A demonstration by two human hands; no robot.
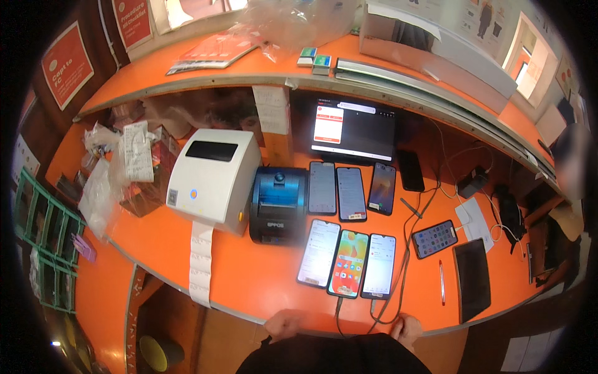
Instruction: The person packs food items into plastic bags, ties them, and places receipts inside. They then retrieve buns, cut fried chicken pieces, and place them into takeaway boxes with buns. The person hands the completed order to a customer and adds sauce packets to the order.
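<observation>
My left hand [282,323] rests at the front edge of the orange counter [252,285], slightly blurred, with its fingers hard to make out. Farther right along that edge is my right hand [406,328], curled beside a dark cable [401,299]; whether it grips anything is unclear. Between and beyond my hands lies a row of lit smartphones: one with a white screen [318,252], one with a colourful home screen [348,263] and another with a white screen [378,265]. Behind them lie more phones [322,188] [352,194] [382,188].
A white label printer [210,177] with a hanging label strip [201,266] stands left of a dark receipt printer [279,205]. Behind is a lit screen [355,131]. Rightward lie a phone [434,238], a pen [442,283] and a dark tablet [473,280]. Someone stands far right.
</observation>
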